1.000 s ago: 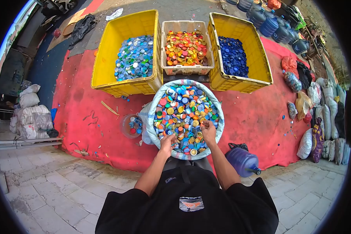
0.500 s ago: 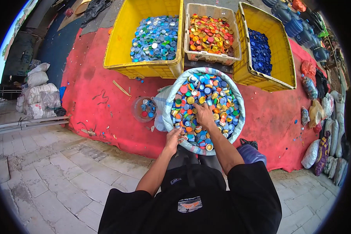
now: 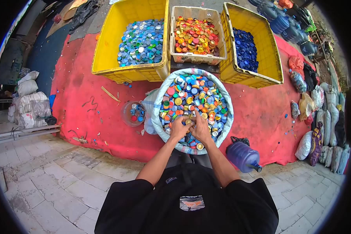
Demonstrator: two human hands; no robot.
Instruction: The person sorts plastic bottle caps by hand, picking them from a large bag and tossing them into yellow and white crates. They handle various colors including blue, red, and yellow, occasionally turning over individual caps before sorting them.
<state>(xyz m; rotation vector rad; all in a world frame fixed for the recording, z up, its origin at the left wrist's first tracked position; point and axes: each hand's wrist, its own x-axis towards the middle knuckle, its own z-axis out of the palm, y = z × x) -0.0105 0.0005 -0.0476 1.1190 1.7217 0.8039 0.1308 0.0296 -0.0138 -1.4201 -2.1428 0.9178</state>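
A round sack (image 3: 155, 105) with a rolled pale-blue rim stands in front of me, full of mixed-colour bottle caps (image 3: 201, 91). Over its near half my left hand (image 3: 179, 128) and my right hand (image 3: 200, 128) meet, fingertips close together. Between them shows a yellowish bottle cap (image 3: 188, 121), pinched by my left fingers. My right fingers are bent in against it, and they partly hide it. Loose caps lie all around and beneath both hands.
Beyond the sack stand a yellow crate (image 3: 130, 73) of light-blue and green caps, a whitish crate (image 3: 199, 59) of red, orange and yellow caps, and a yellow crate (image 3: 257, 80) of dark-blue caps. Left is a clear tub (image 3: 125, 115); right, a large water bottle (image 3: 242, 156).
My right hand has drawn back from the middle of the caps toward me. My left hand has come in from the rim, and the two now meet. The view has shifted slightly.
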